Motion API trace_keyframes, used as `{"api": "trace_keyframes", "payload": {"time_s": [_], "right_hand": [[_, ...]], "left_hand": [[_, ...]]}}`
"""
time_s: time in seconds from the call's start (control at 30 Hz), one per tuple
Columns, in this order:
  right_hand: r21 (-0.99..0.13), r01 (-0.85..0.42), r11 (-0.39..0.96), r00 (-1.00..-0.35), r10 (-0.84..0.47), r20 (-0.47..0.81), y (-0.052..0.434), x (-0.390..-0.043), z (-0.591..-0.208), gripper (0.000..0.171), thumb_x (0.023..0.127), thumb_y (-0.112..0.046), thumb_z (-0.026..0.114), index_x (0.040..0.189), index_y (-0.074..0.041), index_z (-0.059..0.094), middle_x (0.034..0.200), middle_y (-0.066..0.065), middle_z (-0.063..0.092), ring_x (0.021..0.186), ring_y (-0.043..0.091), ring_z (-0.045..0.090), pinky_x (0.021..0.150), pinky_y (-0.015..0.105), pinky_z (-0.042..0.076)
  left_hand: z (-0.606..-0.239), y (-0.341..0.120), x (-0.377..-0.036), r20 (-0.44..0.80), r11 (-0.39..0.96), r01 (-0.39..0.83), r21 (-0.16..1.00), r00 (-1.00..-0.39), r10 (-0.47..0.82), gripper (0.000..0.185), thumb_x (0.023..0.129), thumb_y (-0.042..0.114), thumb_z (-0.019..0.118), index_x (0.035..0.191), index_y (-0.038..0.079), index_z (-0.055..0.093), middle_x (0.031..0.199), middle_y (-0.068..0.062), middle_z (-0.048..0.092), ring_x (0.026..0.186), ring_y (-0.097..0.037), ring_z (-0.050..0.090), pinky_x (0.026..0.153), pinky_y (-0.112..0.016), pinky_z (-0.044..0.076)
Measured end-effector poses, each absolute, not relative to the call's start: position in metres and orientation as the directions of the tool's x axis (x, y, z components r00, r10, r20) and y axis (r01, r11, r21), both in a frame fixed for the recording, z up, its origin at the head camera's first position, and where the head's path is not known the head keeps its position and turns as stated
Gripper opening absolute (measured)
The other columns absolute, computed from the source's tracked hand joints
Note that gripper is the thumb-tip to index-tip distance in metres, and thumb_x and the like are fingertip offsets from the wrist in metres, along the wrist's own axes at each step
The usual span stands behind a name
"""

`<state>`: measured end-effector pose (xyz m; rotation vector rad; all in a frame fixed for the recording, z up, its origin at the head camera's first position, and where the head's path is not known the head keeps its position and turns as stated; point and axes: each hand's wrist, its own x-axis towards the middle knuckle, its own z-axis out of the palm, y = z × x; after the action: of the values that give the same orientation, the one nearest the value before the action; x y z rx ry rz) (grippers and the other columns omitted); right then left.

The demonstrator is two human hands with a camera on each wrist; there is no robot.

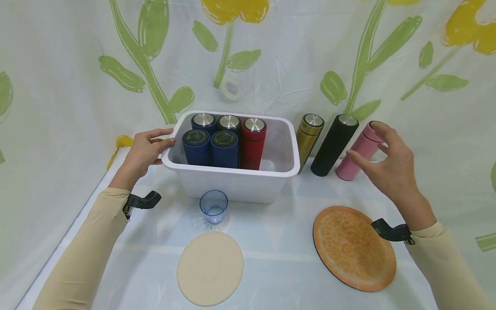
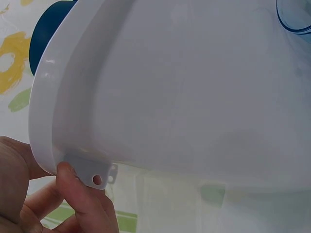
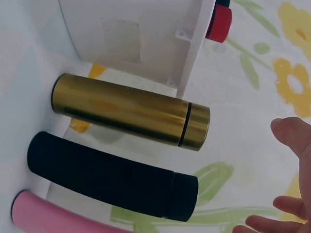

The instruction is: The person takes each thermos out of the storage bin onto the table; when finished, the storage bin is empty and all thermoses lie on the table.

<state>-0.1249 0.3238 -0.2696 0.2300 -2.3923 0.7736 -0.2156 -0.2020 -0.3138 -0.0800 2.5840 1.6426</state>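
Nearest to me lie two round mats: a cream mat (image 1: 210,268) at left and an orange mat (image 1: 353,247) at right, both flat on the table (image 1: 279,232). Just beyond the cream mat stands a small blue cup (image 1: 213,206), upright, nothing visible in it.

My left hand (image 1: 145,150) rests on the left end of the white bin (image 1: 232,183). Fingers are curled lightly at the rim; the left wrist view shows a fingertip (image 2: 73,177) pressed under the rim's lip by a small tab with a hole. Grip: loose hold on the rim, not a tight clamp.

My right hand (image 1: 387,165) is spread, fingers apart and relaxed, around the upper part of the pink flask (image 1: 358,153). I cannot tell whether any finger touches it; the right wrist view shows the fingers (image 3: 291,136) clear of the other flasks.

Bin contents: five flasks upright, packed in the left part. Back row: navy (image 1: 203,122), dark (image 1: 229,123), red (image 1: 253,144), all with steel caps. Front row: two blue flasks (image 1: 196,147) (image 1: 224,149) with dark lids. The right part of the bin shows bare floor.

Outside the bin, to its right: gold flask (image 1: 308,135), black flask (image 1: 334,145), then the pink one, side by side in a row.
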Motion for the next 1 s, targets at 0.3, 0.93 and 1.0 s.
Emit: {"api": "trace_keyframes", "payload": {"time_s": [0.3, 0.93, 1.0], "right_hand": [[-0.451, -0.379, 0.808, -0.78, -0.017, 0.625, 0.318, -0.126, -0.271, 0.076, 0.075, -0.009, 0.089, 0.142, -0.012, 0.054, 0.133, 0.006, 0.061, 0.117, -0.01, 0.047, 0.101, 0.022, 0.043], [-0.501, -0.405, 0.765, -0.812, -0.048, 0.582, 0.289, -0.123, -0.266, 0.076, 0.075, -0.009, 0.088, 0.142, -0.003, 0.053, 0.142, 0.012, 0.055, 0.129, 0.031, 0.051, 0.103, 0.046, 0.043], [-0.508, -0.403, 0.762, -0.816, -0.047, 0.576, 0.286, -0.123, -0.266, 0.075, 0.076, -0.01, 0.088, 0.142, -0.003, 0.053, 0.142, 0.011, 0.055, 0.129, 0.031, 0.051, 0.104, 0.042, 0.043]], "left_hand": [[-0.314, -0.203, -0.215, -0.085, 0.423, -0.078, 0.903, -0.996, -0.002, 0.054, 0.102, 0.03, 0.06, 0.152, 0.016, 0.045, 0.138, -0.02, 0.057, 0.117, -0.033, 0.055, 0.071, -0.026, 0.054], [-0.316, -0.203, -0.215, -0.093, 0.421, -0.085, 0.903, -0.996, -0.001, 0.054, 0.102, 0.03, 0.06, 0.152, 0.015, 0.045, 0.14, -0.02, 0.055, 0.118, -0.034, 0.055, 0.071, -0.026, 0.054], [-0.316, -0.203, -0.215, -0.087, 0.422, -0.08, 0.903, -0.996, -0.002, 0.054, 0.102, 0.03, 0.06, 0.152, 0.015, 0.046, 0.14, -0.02, 0.055, 0.117, -0.034, 0.056, 0.071, -0.026, 0.053]]}}
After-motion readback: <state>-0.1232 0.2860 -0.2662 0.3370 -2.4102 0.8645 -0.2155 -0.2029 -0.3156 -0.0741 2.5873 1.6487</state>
